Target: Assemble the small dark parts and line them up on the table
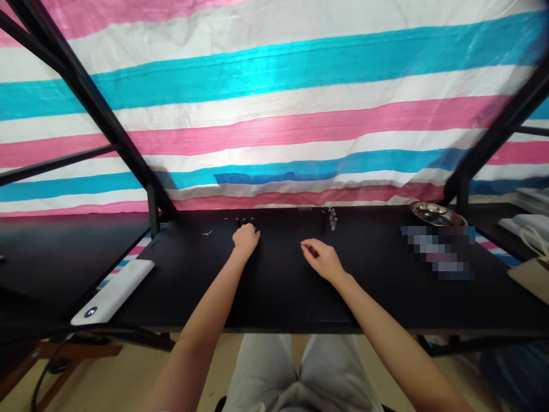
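Toward the back of the black table, my left hand reaches down with its fingers curled, mostly hidden behind its back. Just beyond it stands a row of small dark pieces with pale tips; I cannot tell whether the fingers grip one. To the right, my right hand hovers over or rests on the table, thumb and fingertips brought together. Anything between those fingertips is too small to make out. Small clear pieces lie in a cluster beyond it, beside a row of tiny pale pieces.
Thin white bits lie left of my left hand. A long white device sits at the left edge. A shiny metal dish stands at the back right, near a blurred patch. Black frame bars slope up before a striped sheet.
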The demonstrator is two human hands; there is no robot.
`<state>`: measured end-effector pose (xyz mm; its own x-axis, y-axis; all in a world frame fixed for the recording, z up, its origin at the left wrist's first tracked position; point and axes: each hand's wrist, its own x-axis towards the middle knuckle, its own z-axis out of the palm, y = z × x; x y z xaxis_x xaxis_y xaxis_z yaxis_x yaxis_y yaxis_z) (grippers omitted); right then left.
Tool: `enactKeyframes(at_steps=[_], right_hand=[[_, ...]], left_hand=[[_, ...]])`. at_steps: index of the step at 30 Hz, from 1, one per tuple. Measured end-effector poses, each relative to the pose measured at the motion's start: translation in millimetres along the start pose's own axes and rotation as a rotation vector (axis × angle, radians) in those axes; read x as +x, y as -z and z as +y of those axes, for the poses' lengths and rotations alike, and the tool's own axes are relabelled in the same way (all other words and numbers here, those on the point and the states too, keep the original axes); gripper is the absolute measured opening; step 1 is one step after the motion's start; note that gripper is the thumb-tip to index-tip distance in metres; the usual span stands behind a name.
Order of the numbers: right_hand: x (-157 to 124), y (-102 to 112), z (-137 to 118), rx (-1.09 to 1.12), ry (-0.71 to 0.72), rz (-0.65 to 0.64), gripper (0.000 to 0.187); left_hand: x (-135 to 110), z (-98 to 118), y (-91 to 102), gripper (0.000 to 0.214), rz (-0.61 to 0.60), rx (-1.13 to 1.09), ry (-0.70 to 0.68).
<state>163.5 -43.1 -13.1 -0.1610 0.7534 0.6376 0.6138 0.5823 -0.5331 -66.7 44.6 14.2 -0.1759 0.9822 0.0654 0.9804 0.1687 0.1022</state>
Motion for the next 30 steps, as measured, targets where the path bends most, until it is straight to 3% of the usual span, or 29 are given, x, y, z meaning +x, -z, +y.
enactKeyframes(at_steps=[3, 6, 11, 14, 17, 20, 25, 30], right_hand=[[4, 7, 8, -0.121, -0.141, 0.045, 0.021], [9, 19, 20, -0.276, -0.334, 0.007, 0.020], [22, 46, 41, -0.563, -0.674, -0.311, 0.024], [36, 55, 51, -0.629, -0.734, -0.475, 0.028], [49, 57, 60, -0.638, -0.771, -0.536, 0.030], [52, 53, 68, -0.626, -0.789, -0.525, 0.031], [42, 40, 80, -0.602, -0.772, -0.373, 0.034], [36, 33, 84, -0.583, -0.765, -0.298, 0.035]], left_hand=[[-12, 7, 8.3, 0.035, -0.056, 0.036, -0.053], [-25, 16, 13.3, 0.035, -0.108, 0.046, -0.150], [-43, 41, 11.2, 0.037, -0.122, -0.017, -0.517], [-51, 62, 5.5, 0.048, -0.101, -0.099, -0.710], [-54, 85, -1.6, 0.056, -0.078, -0.149, -0.821], [-51, 104, -8.2, 0.059, -0.053, -0.131, -0.835], [-38, 128, -15.8, 0.063, -0.012, -0.081, -0.841], [-29, 150, -22.2, 0.060, -0.013, -0.049, -0.831]])
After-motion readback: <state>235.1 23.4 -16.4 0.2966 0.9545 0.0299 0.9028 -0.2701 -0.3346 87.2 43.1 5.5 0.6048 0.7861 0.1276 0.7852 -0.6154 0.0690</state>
